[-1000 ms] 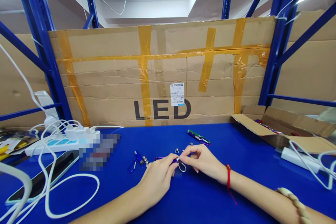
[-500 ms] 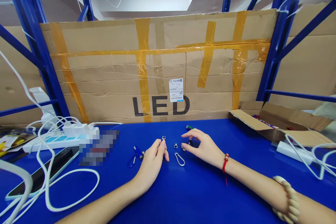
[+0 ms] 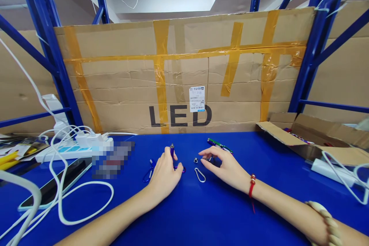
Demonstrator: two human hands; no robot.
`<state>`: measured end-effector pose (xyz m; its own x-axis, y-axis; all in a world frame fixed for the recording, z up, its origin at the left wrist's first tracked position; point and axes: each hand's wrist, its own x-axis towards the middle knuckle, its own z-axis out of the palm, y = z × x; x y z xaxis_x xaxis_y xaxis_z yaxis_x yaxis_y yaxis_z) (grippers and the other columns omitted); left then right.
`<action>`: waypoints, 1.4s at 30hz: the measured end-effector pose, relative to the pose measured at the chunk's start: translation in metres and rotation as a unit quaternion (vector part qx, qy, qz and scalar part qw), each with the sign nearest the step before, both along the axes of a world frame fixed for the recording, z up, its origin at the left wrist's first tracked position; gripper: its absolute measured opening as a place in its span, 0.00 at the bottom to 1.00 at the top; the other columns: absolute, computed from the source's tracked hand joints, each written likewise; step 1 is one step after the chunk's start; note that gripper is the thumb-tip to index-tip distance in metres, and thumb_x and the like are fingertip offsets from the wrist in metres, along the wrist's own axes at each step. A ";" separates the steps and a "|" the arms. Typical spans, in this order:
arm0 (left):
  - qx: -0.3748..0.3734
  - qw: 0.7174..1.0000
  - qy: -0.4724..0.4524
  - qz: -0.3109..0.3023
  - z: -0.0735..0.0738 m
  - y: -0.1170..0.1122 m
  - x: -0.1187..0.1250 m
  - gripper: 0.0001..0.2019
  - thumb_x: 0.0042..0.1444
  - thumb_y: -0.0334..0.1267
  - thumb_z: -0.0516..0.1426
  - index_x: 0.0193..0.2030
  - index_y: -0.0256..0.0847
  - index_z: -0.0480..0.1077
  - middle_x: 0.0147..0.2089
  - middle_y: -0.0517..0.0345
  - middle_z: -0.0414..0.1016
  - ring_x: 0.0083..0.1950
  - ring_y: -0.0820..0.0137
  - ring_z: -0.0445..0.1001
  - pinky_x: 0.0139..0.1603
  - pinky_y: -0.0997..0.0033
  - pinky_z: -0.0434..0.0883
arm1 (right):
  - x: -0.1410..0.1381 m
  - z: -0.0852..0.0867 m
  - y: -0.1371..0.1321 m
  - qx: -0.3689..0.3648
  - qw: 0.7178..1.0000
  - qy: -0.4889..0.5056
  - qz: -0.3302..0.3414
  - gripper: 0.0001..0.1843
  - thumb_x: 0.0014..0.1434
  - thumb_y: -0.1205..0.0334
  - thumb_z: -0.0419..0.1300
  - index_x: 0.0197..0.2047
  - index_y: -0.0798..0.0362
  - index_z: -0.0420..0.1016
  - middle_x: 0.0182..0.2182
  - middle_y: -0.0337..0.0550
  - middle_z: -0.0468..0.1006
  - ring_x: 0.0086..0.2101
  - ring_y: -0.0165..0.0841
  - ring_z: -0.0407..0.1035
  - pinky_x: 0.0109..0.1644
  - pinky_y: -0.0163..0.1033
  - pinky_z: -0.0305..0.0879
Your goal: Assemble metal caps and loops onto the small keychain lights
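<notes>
My left hand [image 3: 165, 175] is closed round a small purple keychain flashlight [image 3: 172, 150], holding it upright on the blue table [image 3: 219, 215]. My right hand [image 3: 223, 165] rests on the table with its thumb and forefinger pinched near a small metal part [image 3: 195, 160]; what they hold, if anything, is too small to make out. A silver carabiner clip [image 3: 200, 175] lies loose between the two hands. A blue flashlight with a blue clip [image 3: 149, 171] lies just left of my left hand. More small flashlights, green and purple [image 3: 219, 144], lie beyond my right hand.
A taped cardboard sheet marked LED [image 3: 180, 80] stands along the table's back. An open cardboard box [image 3: 311, 138] and a white cable [image 3: 343, 169] are at the right. A white power strip [image 3: 69, 150], looping white cables [image 3: 83, 200] and a phone [image 3: 54, 188] lie at the left.
The silver carabiner left my hands and now lies on the table. My left hand turned the purple flashlight upright. My right hand moved right, toward the small parts.
</notes>
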<state>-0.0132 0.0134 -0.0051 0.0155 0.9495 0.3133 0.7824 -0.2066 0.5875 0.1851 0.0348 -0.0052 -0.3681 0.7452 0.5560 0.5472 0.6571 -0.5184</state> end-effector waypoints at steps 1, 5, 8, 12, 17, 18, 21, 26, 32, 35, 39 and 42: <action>-0.004 0.999 0.036 0.001 -0.002 -0.001 0.001 0.07 0.49 0.32 0.50 0.34 0.41 0.54 0.37 0.55 0.65 0.38 0.64 0.65 0.39 0.66 0.60 | 0.000 0.000 0.000 0.002 1.000 0.000 0.002 0.10 0.55 0.59 0.55 0.39 0.53 0.72 0.33 0.42 0.74 0.35 0.32 0.69 0.41 0.38 0.65; -0.023 0.995 0.096 -0.002 -0.007 -0.004 0.004 0.08 0.47 0.28 0.49 0.35 0.40 0.55 0.38 0.53 0.63 0.41 0.62 0.63 0.42 0.64 0.59 | 0.000 0.000 -0.002 0.010 1.000 0.004 0.012 0.09 0.55 0.60 0.54 0.38 0.53 0.72 0.32 0.42 0.74 0.34 0.31 0.68 0.41 0.38 0.65; -0.022 0.995 0.092 -0.013 -0.008 -0.005 0.004 0.06 0.50 0.27 0.48 0.35 0.40 0.54 0.38 0.52 0.64 0.42 0.63 0.64 0.43 0.65 0.59 | 0.000 -0.001 -0.002 0.002 1.000 0.006 0.012 0.09 0.56 0.61 0.54 0.38 0.53 0.72 0.32 0.41 0.74 0.34 0.30 0.68 0.41 0.37 0.65; -0.024 0.995 0.093 -0.032 -0.009 -0.002 0.003 0.04 0.54 0.31 0.49 0.34 0.40 0.53 0.39 0.52 0.65 0.41 0.62 0.64 0.44 0.63 0.59 | 0.000 -0.002 -0.001 -0.011 1.000 0.006 0.013 0.08 0.56 0.62 0.54 0.38 0.52 0.72 0.32 0.40 0.73 0.34 0.29 0.68 0.41 0.37 0.65; -0.033 0.994 0.092 -0.050 -0.012 0.000 0.001 0.05 0.55 0.31 0.49 0.34 0.41 0.53 0.39 0.53 0.66 0.42 0.62 0.64 0.44 0.62 0.59 | -0.001 -0.002 -0.003 -0.019 0.999 0.001 0.026 0.08 0.56 0.63 0.54 0.37 0.52 0.73 0.32 0.40 0.73 0.33 0.29 0.68 0.40 0.36 0.65; -0.035 0.994 0.088 -0.052 -0.012 0.001 0.001 0.05 0.55 0.31 0.49 0.34 0.41 0.53 0.39 0.53 0.66 0.42 0.62 0.65 0.44 0.62 0.59 | -0.001 -0.002 -0.003 -0.021 0.999 -0.001 0.029 0.08 0.56 0.64 0.54 0.37 0.52 0.73 0.31 0.40 0.73 0.33 0.29 0.68 0.39 0.36 0.65; -0.038 0.995 0.080 -0.054 -0.012 0.002 0.001 0.05 0.55 0.29 0.49 0.34 0.41 0.53 0.39 0.53 0.67 0.43 0.63 0.65 0.45 0.62 0.59 | -0.001 -0.003 -0.002 -0.022 0.999 -0.007 0.037 0.08 0.55 0.64 0.54 0.37 0.52 0.73 0.31 0.41 0.73 0.33 0.30 0.67 0.38 0.36 0.64; -0.049 0.995 0.057 -0.063 -0.012 0.001 0.003 0.07 0.54 0.30 0.51 0.33 0.41 0.53 0.38 0.55 0.68 0.42 0.63 0.66 0.45 0.63 0.59 | -0.002 -0.004 -0.002 -0.023 0.997 -0.032 0.059 0.08 0.54 0.65 0.56 0.38 0.52 0.74 0.34 0.42 0.73 0.35 0.31 0.66 0.42 0.38 0.64; -0.052 0.994 0.016 -0.095 -0.008 -0.002 0.007 0.09 0.53 0.32 0.53 0.32 0.42 0.52 0.37 0.57 0.69 0.42 0.65 0.67 0.46 0.64 0.59 | -0.002 -0.001 -0.006 -0.020 0.990 -0.084 0.109 0.13 0.54 0.63 0.57 0.44 0.49 0.73 0.40 0.44 0.71 0.41 0.33 0.64 0.49 0.41 0.60; -0.061 0.992 -0.015 -0.113 -0.004 -0.005 0.010 0.11 0.51 0.32 0.55 0.33 0.41 0.52 0.37 0.59 0.70 0.41 0.65 0.68 0.45 0.65 0.59 | -0.002 -0.001 -0.006 -0.001 0.986 -0.118 0.121 0.12 0.54 0.63 0.57 0.43 0.46 0.75 0.41 0.42 0.71 0.42 0.33 0.64 0.50 0.42 0.59; -0.073 0.987 -0.032 -0.142 0.000 -0.009 0.013 0.13 0.49 0.33 0.57 0.33 0.41 0.53 0.35 0.60 0.71 0.39 0.67 0.69 0.44 0.66 0.58 | -0.001 0.000 -0.007 0.032 0.981 -0.160 0.104 0.07 0.51 0.60 0.60 0.34 0.46 0.78 0.38 0.42 0.73 0.39 0.34 0.65 0.44 0.41 0.61; -0.073 0.985 -0.032 -0.153 0.000 -0.010 0.014 0.12 0.49 0.32 0.58 0.32 0.40 0.54 0.35 0.60 0.71 0.37 0.68 0.68 0.41 0.68 0.58 | -0.002 0.001 -0.007 0.033 0.979 -0.174 0.100 0.06 0.50 0.58 0.61 0.32 0.46 0.78 0.37 0.41 0.74 0.38 0.34 0.66 0.44 0.41 0.60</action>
<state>0.0006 0.0029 -0.0049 0.2916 0.9387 0.1836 0.6570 -0.3361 0.6749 0.1835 0.0275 -0.0044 -0.6782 0.6063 0.4153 0.5408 0.7944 -0.2767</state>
